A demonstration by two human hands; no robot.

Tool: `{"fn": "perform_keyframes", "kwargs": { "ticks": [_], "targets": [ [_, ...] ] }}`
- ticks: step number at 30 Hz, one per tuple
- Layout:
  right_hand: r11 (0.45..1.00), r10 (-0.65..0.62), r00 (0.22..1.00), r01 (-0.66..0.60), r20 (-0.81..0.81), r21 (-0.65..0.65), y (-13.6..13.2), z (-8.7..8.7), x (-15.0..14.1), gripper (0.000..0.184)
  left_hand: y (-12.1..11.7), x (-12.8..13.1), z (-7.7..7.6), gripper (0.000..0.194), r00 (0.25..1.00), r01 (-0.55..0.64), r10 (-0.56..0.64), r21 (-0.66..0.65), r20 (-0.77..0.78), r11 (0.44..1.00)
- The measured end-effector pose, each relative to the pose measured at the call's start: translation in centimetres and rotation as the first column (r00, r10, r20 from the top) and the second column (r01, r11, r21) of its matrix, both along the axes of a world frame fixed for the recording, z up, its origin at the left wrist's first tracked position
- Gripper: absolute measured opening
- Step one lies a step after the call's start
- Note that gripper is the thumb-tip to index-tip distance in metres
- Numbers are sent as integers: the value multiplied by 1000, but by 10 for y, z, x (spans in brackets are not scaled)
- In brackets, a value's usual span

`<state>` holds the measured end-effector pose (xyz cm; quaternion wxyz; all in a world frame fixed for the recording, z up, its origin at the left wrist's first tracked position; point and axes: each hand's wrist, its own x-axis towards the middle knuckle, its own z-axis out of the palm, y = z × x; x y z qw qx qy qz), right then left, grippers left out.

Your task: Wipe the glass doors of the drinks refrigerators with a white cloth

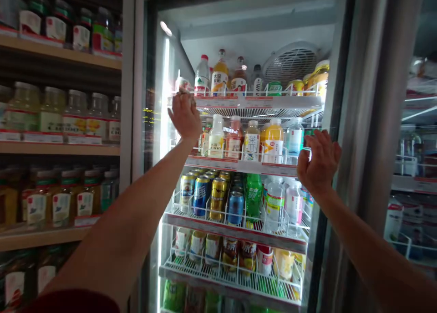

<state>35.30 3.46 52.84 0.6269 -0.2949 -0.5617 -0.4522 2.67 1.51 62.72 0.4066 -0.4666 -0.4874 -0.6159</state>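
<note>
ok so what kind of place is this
Most likely a shop, perhaps a convenience store: a lit cooler holds rows of bottles and cans, label strips run along its shelf edges, and more bottles stand on shelves at left.

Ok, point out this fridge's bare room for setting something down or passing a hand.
A hand has room above the top-shelf bottles, left of the round grille. For setting down, the fourth shelf shows a narrow strip of bare wire before its row of drinks. Crowded: the second shelf between left hand and right hand, and the third shelf.
</note>
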Motion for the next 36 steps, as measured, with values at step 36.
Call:
{"fn": "perform_keyframes", "kwargs": {
  "ticks": [36],
  "targets": [
    [997,-36,999,35,-18,-66,-4,-1,-2,37,1,30,-22,45,997,3,-4,-12,-83,1000]
  ]
}}
